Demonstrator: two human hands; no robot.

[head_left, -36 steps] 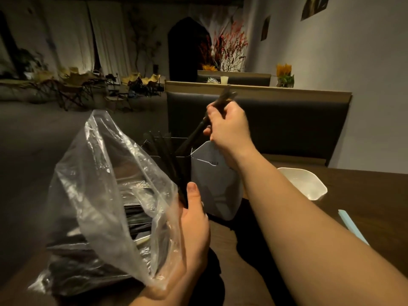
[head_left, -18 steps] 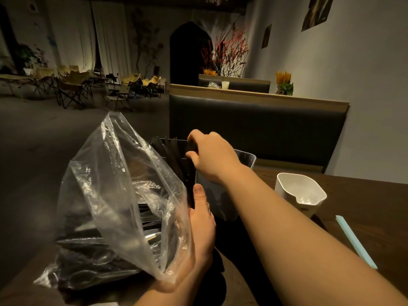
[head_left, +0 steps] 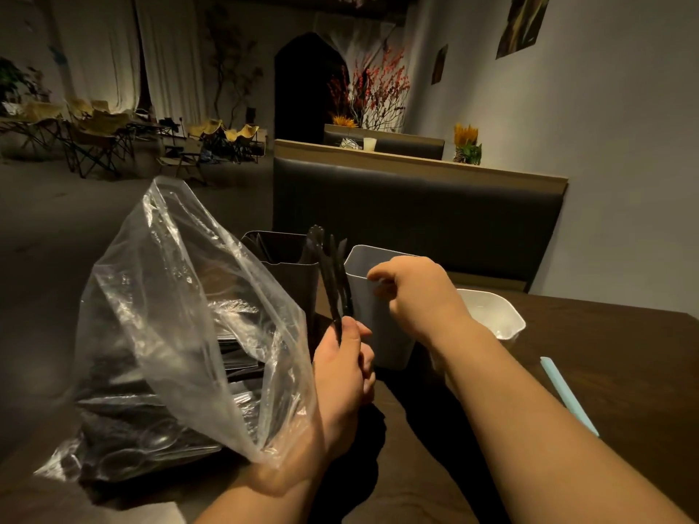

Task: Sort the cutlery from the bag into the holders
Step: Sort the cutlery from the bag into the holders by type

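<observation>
A clear plastic bag (head_left: 181, 334) with dark cutlery in its bottom lies on the table at the left. My left hand (head_left: 342, 376) rests against the bag's mouth and grips a bunch of black cutlery (head_left: 333, 274) upright, tips up. Behind it stand three holders: a black holder (head_left: 287, 259), a grey holder (head_left: 382, 334) and a white holder (head_left: 491, 312). My right hand (head_left: 420, 293) hovers in front of the grey holder's rim, fingers loosely curled, nothing seen in them. What lies inside the holders is hidden.
A pale blue strip (head_left: 567, 395) lies on the dark wooden table (head_left: 612, 353) at the right. A dark padded bench back (head_left: 416, 213) runs just behind the holders. Folding chairs stand far off at the left.
My right hand let go of a black piece at the black holder and drew back to the grey holder. My left hand now holds a bunch of black cutlery upright.
</observation>
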